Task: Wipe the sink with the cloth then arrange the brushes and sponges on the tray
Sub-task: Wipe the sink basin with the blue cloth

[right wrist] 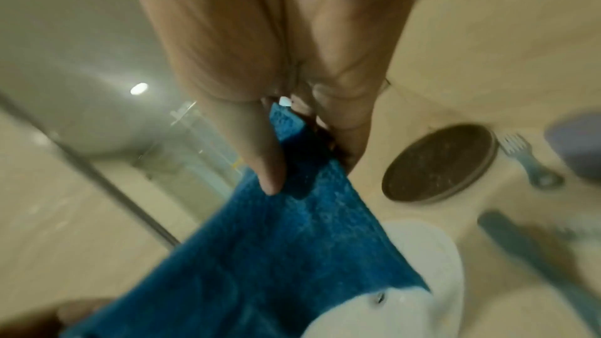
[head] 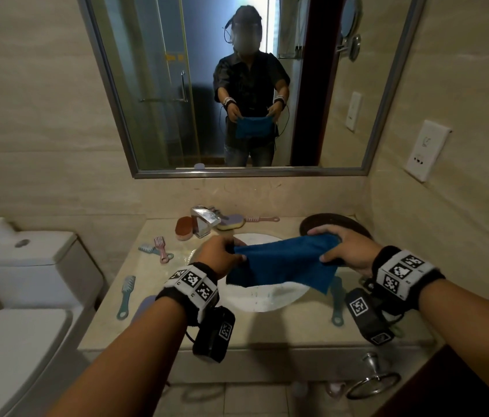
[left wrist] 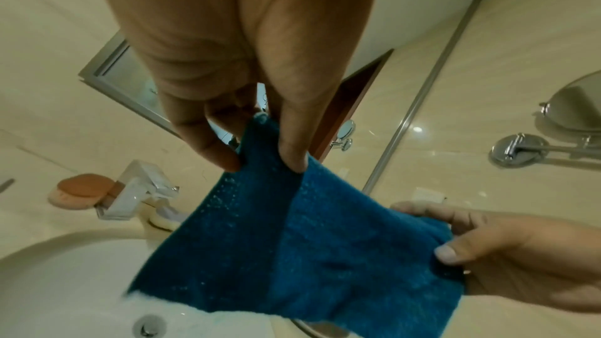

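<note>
A blue cloth hangs stretched between both hands above the white sink. My left hand pinches its left end, thumb and fingers on the fabric. At the other end my right hand pinches the cloth. The round dark tray lies on the counter behind the right hand. A brown sponge and a purple-and-yellow sponge flank the faucet. Pink and teal brushes lie left of the sink, another teal brush nearer the front.
A pink brush lies behind the sink, and a teal brush right of it. A toilet stands at the left. The mirror fills the wall ahead. A towel ring hangs under the counter's front edge.
</note>
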The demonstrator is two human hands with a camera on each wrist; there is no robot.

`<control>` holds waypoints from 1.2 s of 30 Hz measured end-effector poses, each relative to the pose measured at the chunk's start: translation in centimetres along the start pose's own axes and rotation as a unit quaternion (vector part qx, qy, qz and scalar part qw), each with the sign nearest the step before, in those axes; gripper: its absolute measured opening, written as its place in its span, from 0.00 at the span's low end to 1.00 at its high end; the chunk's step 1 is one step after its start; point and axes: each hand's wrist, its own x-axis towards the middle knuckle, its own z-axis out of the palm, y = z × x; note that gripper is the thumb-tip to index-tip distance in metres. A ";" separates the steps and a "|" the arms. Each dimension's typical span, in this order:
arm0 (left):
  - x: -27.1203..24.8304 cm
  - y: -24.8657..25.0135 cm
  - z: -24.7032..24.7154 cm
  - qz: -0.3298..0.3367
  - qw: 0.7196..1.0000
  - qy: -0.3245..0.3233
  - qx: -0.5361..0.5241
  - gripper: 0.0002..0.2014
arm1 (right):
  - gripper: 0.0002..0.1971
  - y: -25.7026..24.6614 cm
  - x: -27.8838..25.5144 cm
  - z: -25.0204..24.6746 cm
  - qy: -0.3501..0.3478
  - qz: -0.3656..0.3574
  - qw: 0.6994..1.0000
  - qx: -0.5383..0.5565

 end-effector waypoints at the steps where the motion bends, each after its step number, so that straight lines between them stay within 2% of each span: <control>1: 0.0 0.0 0.0 0.006 1.000 0.005 0.029 0.06 | 0.24 -0.2 0.0 -0.1 0.006 -0.018 0.997 -0.077; 3: 0.1 -0.2 0.0 0.014 0.998 0.016 0.062 0.09 | 0.14 -0.2 0.0 -0.3 0.007 -0.040 0.977 -0.210; 5: 0.1 -0.3 -0.2 0.025 0.998 0.024 0.061 0.11 | 0.06 -0.2 -0.2 -0.3 0.012 -0.055 0.956 -0.288; 8: -0.1 -0.1 -0.3 0.009 0.998 0.011 0.066 0.13 | 0.12 0.1 0.0 -0.3 0.028 -0.090 0.913 -0.398; 10: -0.1 -0.2 -0.2 -0.008 0.997 0.001 0.072 0.14 | 0.13 0.0 -0.1 0.1 0.047 -0.083 0.899 -0.427; 11: -0.1 -0.2 0.0 -0.011 0.997 0.002 0.071 0.14 | 0.13 0.0 0.0 0.3 0.050 -0.077 0.902 -0.423; 13: -0.2 0.1 0.3 -0.015 0.999 0.007 0.051 0.13 | 0.15 0.0 0.2 1.0 0.060 -0.042 0.932 -0.355; 15: -0.6 0.9 1.0 -0.025 0.999 -0.018 -0.032 0.10 | 0.11 0.0 0.3 2.2 0.083 0.003 0.964 -0.251; 18: -1.3 2.4 2.4 -0.069 0.979 -0.079 -0.177 0.08 | 0.04 -0.7 0.0 4.6 0.079 0.039 0.986 -0.144; 20: -1.6 3.1 3.3 -0.074 0.967 -0.117 -0.212 0.08 | 0.03 -1.5 -0.4 6.2 0.046 0.036 0.991 -0.119; 22: -1.5 3.5 3.9 -0.072 0.959 -0.135 -0.238 0.11 | 0.11 -2.0 -0.9 7.4 -0.020 0.031 0.996 -0.082; 25: -1.4 3.2 3.9 -0.054 0.962 -0.098 -0.247 0.11 | 0.16 -2.2 -1.8 7.8 -0.114 0.018 0.993 -0.036; 27: -1.3 2.7 3.5 -0.043 0.962 -0.076 -0.257 0.03 | 0.20 -2.1 -2.1 7.3 -0.108 -0.005 0.993 -0.048; 28: -1.3 2.5 3.3 -0.042 0.961 -0.072 -0.262 0.02 | 0.21 -2.2 -2.1 7.0 -0.074 -0.019 0.995 -0.065; 30: -1.1 2.2 2.7 -0.044 0.958 -0.071 -0.275 0.08 | 0.20 -2.0 -1.7 6.2 -0.004 -0.040 0.995 -0.093; 31: -1.1 2.2 2.5 -0.044 0.954 -0.074 -0.288 0.09 | 0.22 -1.8 -1.4 6.0 0.000 -0.036 0.995 -0.090; 34: -1.3 2.2 1.9 -0.064 0.938 -0.087 -0.331 0.09 | 0.34 -1.3 -0.8 6.2 -0.071 0.003 0.997 -0.032; 36: -1.3 2.1 1.6 -0.078 0.938 -0.078 -0.330 0.08 | 0.34 -1.1 -0.5 6.6 -0.076 -0.001 0.997 0.025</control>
